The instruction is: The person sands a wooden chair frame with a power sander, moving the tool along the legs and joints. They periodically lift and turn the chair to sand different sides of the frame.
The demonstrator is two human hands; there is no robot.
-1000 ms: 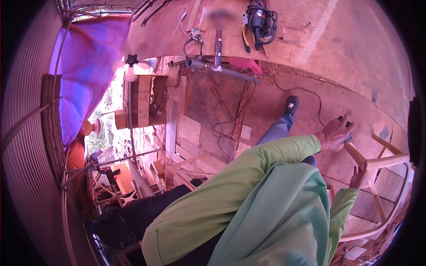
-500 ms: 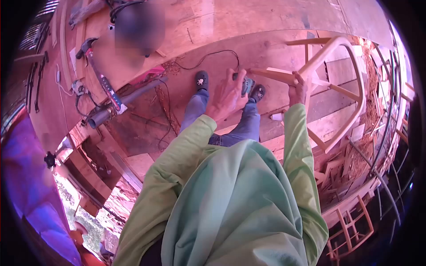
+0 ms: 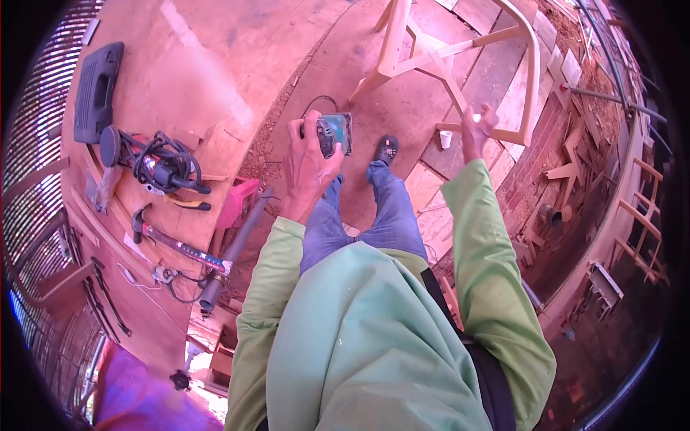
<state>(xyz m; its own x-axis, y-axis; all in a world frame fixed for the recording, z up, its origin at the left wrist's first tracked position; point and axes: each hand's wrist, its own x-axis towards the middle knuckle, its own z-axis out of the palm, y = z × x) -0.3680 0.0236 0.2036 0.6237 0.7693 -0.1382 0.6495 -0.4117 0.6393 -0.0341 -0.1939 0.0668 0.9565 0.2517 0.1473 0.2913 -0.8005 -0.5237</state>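
My left hand is wrapped round a teal and black electric palm sander, held in front of my knees. The sander's flat square pad faces right, and its cord loops behind it. My right hand is at the near leg of a pale wooden chair frame, in front of where a crossing brace meets that leg. Its fingers are curled, with a small pale spot between thumb and forefinger. Whether they grip the wood cannot be made out. The frame has a curved rim, several legs and crossed braces.
On the workbench at left lie a hammer, a corded power tool and a dark tool case. A grey pipe sticks out by its edge. A white cup stands near the chair frame; wood scraps lie right.
My view has turned toward the workbench. My left hand has brought the sander nearer and left. My right hand has left the far leg's joint and is now at the near leg.
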